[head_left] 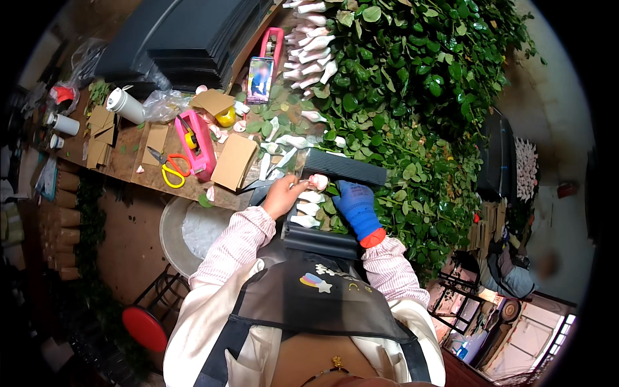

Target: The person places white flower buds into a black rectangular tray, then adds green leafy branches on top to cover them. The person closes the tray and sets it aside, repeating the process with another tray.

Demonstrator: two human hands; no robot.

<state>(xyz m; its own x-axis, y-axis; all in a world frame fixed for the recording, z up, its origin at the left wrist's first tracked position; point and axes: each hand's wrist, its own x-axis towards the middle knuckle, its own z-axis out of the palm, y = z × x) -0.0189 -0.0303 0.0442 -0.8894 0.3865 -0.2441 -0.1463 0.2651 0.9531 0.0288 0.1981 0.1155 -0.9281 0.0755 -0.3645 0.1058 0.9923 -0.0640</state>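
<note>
A pale pink rose is between my two hands over the table's near edge. My bare left hand is closed, its thumb and fingers pinched at the left side of the bloom. On the right, my right hand, in a blue glove, curls around the stem just below the flower; the stem itself is mostly hidden. White-wrapped rose heads lie in a row beneath the bloom. A black corrugated sheet stretches beyond my hands, and a rolled dark corrugated piece lies nearest my apron.
Leafy rose stems pile high at the right. Left are a pink tape dispenser, scissors, cardboard pieces, a phone and a white mug. Stacked dark sheets stand behind. A basin sits below the edge.
</note>
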